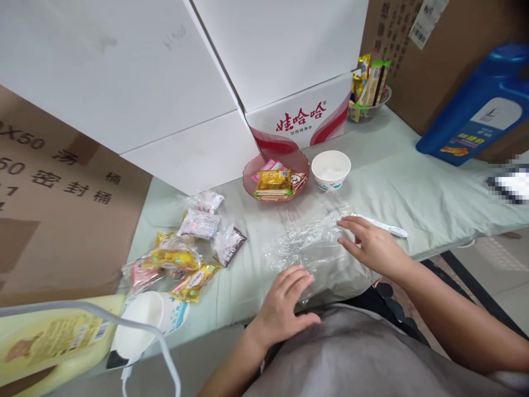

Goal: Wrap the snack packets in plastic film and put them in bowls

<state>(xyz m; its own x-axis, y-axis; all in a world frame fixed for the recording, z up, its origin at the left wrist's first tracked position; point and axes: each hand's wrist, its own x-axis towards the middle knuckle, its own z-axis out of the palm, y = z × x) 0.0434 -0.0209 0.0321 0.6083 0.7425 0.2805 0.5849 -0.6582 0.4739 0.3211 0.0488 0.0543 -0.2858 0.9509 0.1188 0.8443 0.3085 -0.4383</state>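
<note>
A clear plastic bag (314,242) lies crumpled and flat on the pale green cloth in front of me. Over its near left corner is my left hand (285,303), fingers apart and holding nothing. My right hand (370,245) rests at the bag's right side, its fingers stretched out over the film; I cannot tell how firmly it touches. Just beyond that hand lies a white, slim-handled item (388,227), partly covered. Further back stand a white paper bowl (330,170) with something pale inside and a pink glass bowl (248,179) of wrapped snacks.
Several wrapped snacks (194,281) are heaped on the left, near a tipped paper cup (142,320) and a white cable (165,344). White cartons (301,118) wall off the back. A clear bowl of snacks (367,113) and a blue bottle (471,121) are at the right.
</note>
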